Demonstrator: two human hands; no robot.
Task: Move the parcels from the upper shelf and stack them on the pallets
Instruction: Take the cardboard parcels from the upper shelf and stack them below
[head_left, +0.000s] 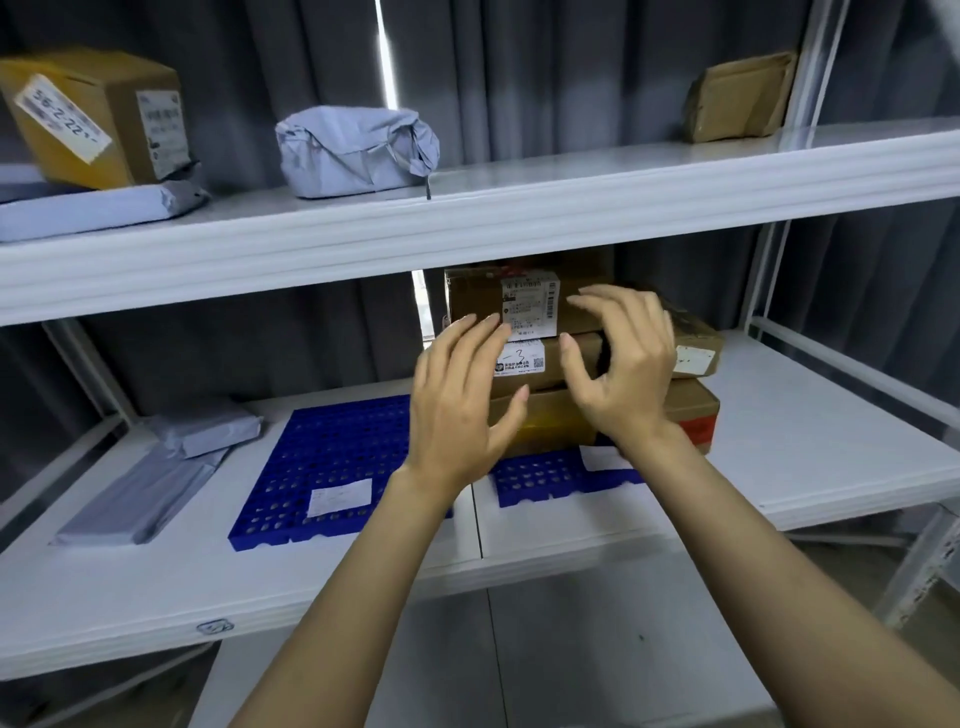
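Note:
On the upper shelf stand a cardboard box on a flat grey mailer at the left, a grey wrapped parcel in the middle and a small brown box at the right. On the lower shelf, a stack of cardboard boxes sits on the right blue pallet. The left blue pallet carries only a white label. My left hand and my right hand hover in front of the stack with fingers spread, holding nothing.
Two grey mailers lie on the lower shelf left of the pallets. White shelf posts rise at the right. Dark curtains hang behind. A grey floor shows below the lower shelf.

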